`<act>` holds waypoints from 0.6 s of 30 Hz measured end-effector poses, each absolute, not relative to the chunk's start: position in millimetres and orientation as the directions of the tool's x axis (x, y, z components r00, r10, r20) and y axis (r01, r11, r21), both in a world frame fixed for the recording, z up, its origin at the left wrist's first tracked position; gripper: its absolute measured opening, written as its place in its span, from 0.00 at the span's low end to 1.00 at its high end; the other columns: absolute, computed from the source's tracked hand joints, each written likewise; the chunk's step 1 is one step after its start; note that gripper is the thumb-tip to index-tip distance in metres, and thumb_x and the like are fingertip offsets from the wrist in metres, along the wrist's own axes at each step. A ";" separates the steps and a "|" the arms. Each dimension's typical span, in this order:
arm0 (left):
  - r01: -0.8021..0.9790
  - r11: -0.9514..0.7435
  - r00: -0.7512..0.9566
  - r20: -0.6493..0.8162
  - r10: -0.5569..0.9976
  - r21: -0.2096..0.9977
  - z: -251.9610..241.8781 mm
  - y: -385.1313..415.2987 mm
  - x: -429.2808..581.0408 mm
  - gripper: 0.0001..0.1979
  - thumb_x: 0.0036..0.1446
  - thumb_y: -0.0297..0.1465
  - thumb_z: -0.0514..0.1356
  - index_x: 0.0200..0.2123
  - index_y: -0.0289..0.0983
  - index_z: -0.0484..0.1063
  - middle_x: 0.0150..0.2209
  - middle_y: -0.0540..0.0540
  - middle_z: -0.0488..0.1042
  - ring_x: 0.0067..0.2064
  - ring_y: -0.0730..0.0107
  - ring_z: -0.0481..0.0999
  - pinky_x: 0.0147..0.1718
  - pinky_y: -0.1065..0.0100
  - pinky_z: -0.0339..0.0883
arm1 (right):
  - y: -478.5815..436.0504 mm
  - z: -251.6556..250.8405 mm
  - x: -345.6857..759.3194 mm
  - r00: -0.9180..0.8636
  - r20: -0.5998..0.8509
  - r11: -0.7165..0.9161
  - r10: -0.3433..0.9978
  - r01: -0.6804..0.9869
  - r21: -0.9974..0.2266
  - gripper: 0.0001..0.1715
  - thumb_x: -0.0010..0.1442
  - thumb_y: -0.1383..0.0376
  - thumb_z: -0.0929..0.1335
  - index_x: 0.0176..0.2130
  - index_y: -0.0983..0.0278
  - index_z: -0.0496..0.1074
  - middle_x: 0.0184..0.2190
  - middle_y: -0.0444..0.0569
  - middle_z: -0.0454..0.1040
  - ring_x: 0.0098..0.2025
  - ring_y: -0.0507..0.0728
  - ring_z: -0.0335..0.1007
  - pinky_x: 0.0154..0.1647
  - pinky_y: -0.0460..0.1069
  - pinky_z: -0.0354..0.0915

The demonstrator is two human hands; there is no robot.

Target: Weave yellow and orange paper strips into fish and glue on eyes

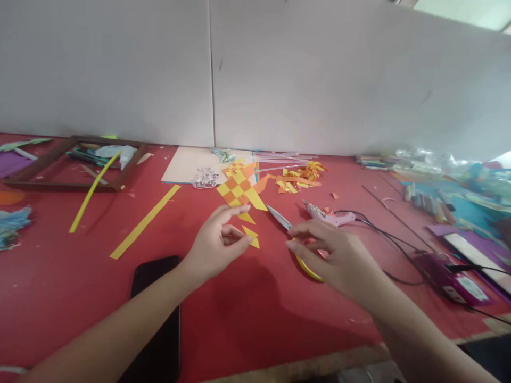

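My left hand [217, 239] is over the middle of the red table, thumb and index finger apart, with nothing clear between them. Just past its index finger lies a woven paper piece [238, 187] in yellow and orange checks. Small yellow paper triangles [250, 236] show by the fingertips. My right hand [339, 255] hovers with fingers parted over a pair of scissors [280, 217] with yellow handles. Its fingers partly cover the handles, and the blades point away toward the woven piece. Whether the fingers touch the scissors is hard to tell.
Yellow paper strips [146, 222] lie left, by a brown wooden frame [120, 178]. A black phone [157, 271] is under my left forearm. A pink glue gun [339, 218] with cables, paper scraps [299, 181] and a purple box [451, 279] are right. A grey wall [319, 80] stands behind.
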State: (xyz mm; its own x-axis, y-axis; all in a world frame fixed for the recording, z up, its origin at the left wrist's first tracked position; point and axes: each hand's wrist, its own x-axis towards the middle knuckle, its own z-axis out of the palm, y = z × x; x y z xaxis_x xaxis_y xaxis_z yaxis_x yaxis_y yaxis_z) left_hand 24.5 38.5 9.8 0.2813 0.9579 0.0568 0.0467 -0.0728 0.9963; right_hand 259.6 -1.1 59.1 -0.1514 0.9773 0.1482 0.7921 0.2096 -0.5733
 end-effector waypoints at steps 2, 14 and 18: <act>0.029 -0.098 0.307 0.084 0.948 0.995 8.4 35.9 26.2 0.24 0.55 0.29 0.66 0.56 0.42 0.70 0.59 0.42 0.62 0.34 0.80 0.78 0.33 0.75 0.75 | 2.6 59.6 236.7 -0.162 0.092 0.175 0.983 0.636 -0.751 0.14 0.63 0.54 0.67 0.45 0.59 0.73 0.42 0.50 0.78 0.40 0.55 0.77 0.39 0.49 0.73; 0.075 -0.144 0.336 0.111 0.935 0.987 2.0 36.4 28.3 0.21 0.56 0.29 0.64 0.54 0.40 0.70 0.54 0.43 0.64 0.35 0.75 0.81 0.35 0.71 0.77 | 37.7 30.8 213.4 -0.252 -0.150 -0.058 0.956 0.339 -0.939 0.16 0.56 0.53 0.72 0.33 0.64 0.75 0.28 0.44 0.76 0.31 0.53 0.73 0.38 0.50 0.68; 0.100 -0.122 0.330 0.083 0.940 0.987 4.8 35.2 28.6 0.23 0.56 0.32 0.66 0.55 0.40 0.69 0.57 0.41 0.63 0.36 0.73 0.81 0.39 0.68 0.78 | 36.2 28.5 213.6 -0.224 -0.106 -0.016 0.969 0.371 -0.928 0.12 0.56 0.57 0.72 0.33 0.64 0.74 0.28 0.44 0.76 0.31 0.53 0.72 0.37 0.50 0.68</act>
State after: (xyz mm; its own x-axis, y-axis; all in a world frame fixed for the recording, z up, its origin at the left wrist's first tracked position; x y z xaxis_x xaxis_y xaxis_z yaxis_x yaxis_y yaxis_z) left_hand 28.6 35.2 4.8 0.3303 0.9402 0.0828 0.1001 -0.1222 0.9874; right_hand 213.6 36.2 28.5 -0.2235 0.9689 -0.1062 0.3714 -0.0161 -0.9283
